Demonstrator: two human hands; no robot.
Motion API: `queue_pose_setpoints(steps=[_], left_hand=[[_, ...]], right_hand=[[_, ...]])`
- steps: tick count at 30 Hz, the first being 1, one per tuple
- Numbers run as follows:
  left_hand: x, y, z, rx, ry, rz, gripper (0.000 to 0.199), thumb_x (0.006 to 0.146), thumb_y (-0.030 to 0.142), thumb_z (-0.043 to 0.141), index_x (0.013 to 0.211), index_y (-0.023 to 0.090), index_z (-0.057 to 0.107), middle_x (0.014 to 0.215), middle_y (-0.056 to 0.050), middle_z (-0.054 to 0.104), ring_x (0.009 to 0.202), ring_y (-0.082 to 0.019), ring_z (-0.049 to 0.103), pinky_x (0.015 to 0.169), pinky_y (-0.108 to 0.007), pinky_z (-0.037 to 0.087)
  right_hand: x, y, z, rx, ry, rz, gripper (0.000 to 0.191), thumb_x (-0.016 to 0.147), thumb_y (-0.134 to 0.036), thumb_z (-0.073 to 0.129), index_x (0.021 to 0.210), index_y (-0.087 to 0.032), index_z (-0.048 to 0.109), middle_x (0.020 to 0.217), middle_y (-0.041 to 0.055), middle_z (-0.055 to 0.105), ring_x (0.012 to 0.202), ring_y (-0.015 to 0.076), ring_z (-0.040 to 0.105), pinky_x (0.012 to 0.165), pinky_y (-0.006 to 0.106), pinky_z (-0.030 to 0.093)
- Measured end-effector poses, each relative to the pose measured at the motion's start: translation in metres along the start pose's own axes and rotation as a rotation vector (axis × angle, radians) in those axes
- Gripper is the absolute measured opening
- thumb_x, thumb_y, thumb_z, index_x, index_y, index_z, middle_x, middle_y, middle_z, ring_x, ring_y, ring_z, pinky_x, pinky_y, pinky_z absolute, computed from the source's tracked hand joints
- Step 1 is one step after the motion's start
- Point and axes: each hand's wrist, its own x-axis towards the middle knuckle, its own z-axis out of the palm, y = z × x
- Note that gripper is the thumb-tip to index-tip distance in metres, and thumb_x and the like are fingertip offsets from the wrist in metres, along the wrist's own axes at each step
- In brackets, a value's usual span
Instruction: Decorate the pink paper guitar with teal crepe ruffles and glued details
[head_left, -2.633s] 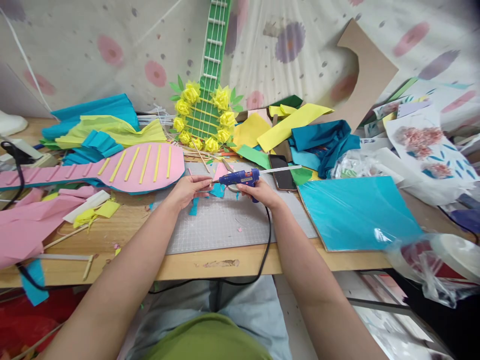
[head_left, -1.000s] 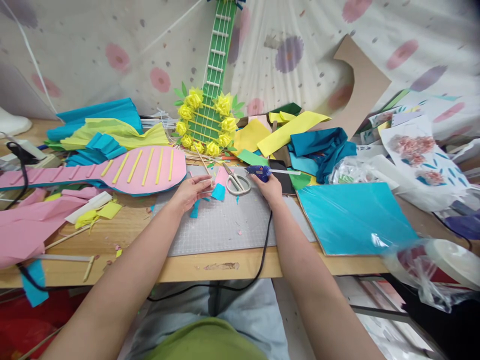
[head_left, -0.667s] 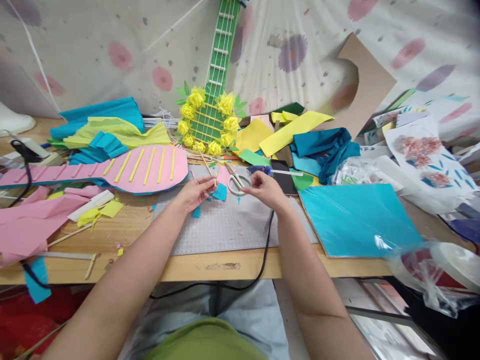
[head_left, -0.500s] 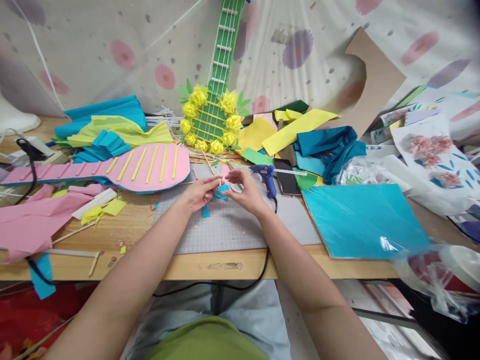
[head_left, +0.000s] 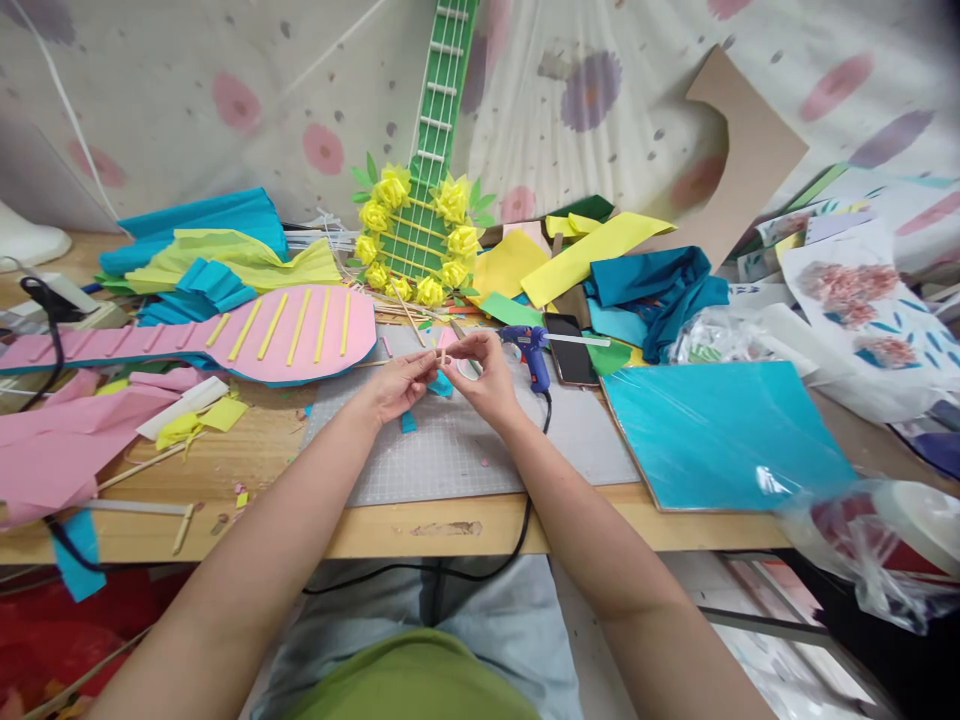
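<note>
Above the grey cutting mat, my left hand pinches a short pale stick, which looks wooden. My right hand meets it from the other side, thumb and fingertips closed at the same stick. Just beneath the fingers lies a scrap of blue paper. A blue hot glue gun with a glue stick in its back rests right of my right hand. Left of my hands lies a pink guitar shape with yellow strips across its body and pink strips along its neck.
A green paper guitar ringed with yellow flowers leans at the back. Beside the glue gun are a phone and a blue wrapped board. Pink paper and crepe paper crowd the left. The glue gun's black cord crosses the front edge.
My right hand has come in to the left, its fingertips closing at the short stick my left hand pinches. The whole view has shifted slightly.
</note>
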Motion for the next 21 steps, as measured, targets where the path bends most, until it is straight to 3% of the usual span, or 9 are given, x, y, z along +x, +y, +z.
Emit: queue_pose_setpoints(steps=[2, 5, 7, 10, 16, 21], left_hand=[[0.001, 0.000, -0.004, 0.296, 0.155, 0.135, 0.022, 0.076, 0.029, 0.058, 0.088, 0.012, 0.065, 0.078, -0.007, 0.064, 0.061, -0.008, 0.053, 0.041, -0.013, 0.034], [0.003, -0.004, -0.009, 0.937, 0.383, 0.345, 0.022, 0.075, 0.034, 0.056, 0.081, 0.015, 0.065, 0.076, -0.006, 0.064, 0.072, -0.016, 0.057, 0.062, -0.025, 0.044], [0.005, -0.009, -0.010, 1.290, 0.397, 0.410, 0.020, 0.072, 0.036, 0.058, 0.075, 0.017, 0.065, 0.080, -0.007, 0.064, 0.084, -0.021, 0.056, 0.076, -0.032, 0.043], [0.007, -0.018, -0.007, 1.526, 0.360, 0.430, 0.023, 0.069, 0.038, 0.060, 0.077, 0.017, 0.064, 0.088, -0.010, 0.062, 0.095, -0.025, 0.052, 0.086, -0.037, 0.038], [0.008, -0.024, 0.003, 1.461, 0.393, 0.466, 0.012, 0.070, 0.028, 0.059, 0.074, 0.017, 0.060, 0.085, -0.008, 0.062, 0.091, -0.023, 0.053, 0.082, -0.035, 0.039], [0.008, -0.020, 0.002, 0.969, 0.380, 0.426, 0.014, 0.068, 0.028, 0.061, 0.071, 0.018, 0.052, 0.068, 0.000, 0.059, 0.060, -0.014, 0.057, 0.058, -0.025, 0.041]], right_hand=[[0.001, 0.003, -0.003, -0.006, 0.067, -0.009, 0.034, 0.071, -0.035, 0.063, 0.091, -0.023, 0.038, 0.091, 0.0016, 0.055, 0.083, 0.0124, 0.058, 0.081, 0.031, 0.047], [0.003, 0.012, -0.008, 0.019, 0.122, 0.017, 0.034, 0.069, -0.032, 0.065, 0.089, -0.022, 0.038, 0.086, 0.0003, 0.053, 0.075, 0.0114, 0.058, 0.073, 0.030, 0.049], [0.004, 0.018, -0.010, 0.030, 0.121, 0.044, 0.036, 0.068, -0.030, 0.066, 0.089, -0.022, 0.037, 0.084, -0.0005, 0.053, 0.072, 0.0113, 0.058, 0.071, 0.029, 0.050], [0.003, 0.023, -0.011, 0.033, 0.100, 0.076, 0.038, 0.067, -0.029, 0.065, 0.091, -0.023, 0.036, 0.082, -0.0009, 0.054, 0.073, 0.0118, 0.059, 0.070, 0.030, 0.051], [0.001, 0.022, -0.008, 0.005, 0.079, 0.085, 0.038, 0.068, -0.029, 0.063, 0.093, -0.023, 0.035, 0.084, -0.0004, 0.055, 0.076, 0.0118, 0.060, 0.068, 0.028, 0.052], [-0.002, 0.012, -0.009, -0.013, 0.085, 0.048, 0.038, 0.070, -0.030, 0.061, 0.097, -0.024, 0.036, 0.092, 0.0016, 0.054, 0.087, 0.0128, 0.058, 0.070, 0.028, 0.052]])
